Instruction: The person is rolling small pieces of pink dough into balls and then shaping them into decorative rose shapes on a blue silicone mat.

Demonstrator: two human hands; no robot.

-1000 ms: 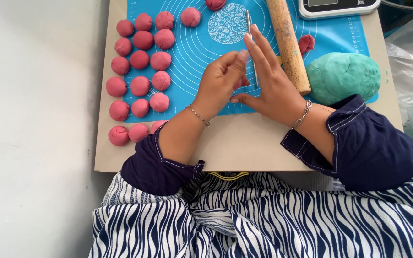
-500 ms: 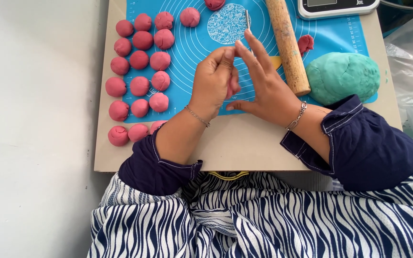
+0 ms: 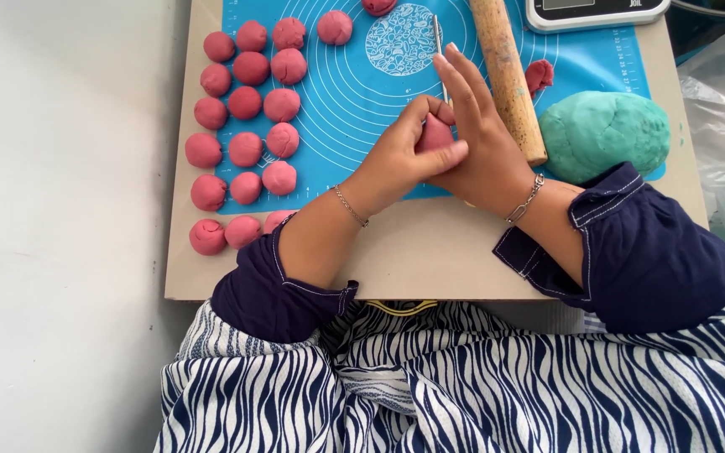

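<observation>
A small piece of pink dough [image 3: 435, 134], smooth and matte, is pinched between the left hand [image 3: 403, 159] and the right hand [image 3: 482, 147], which are pressed together around it above the blue silicone mat [image 3: 354, 84], near the middle of the board [image 3: 430, 260]. The piece looks rounded with a blunt tip pointing toward the board's far edge; its full shape is hidden. Rows of pink dough balls [image 3: 245, 126] are lined along the left edge. A wooden rolling pin [image 3: 509, 75] lies beside a soft green dough mound [image 3: 604, 134] at the right edge.
</observation>
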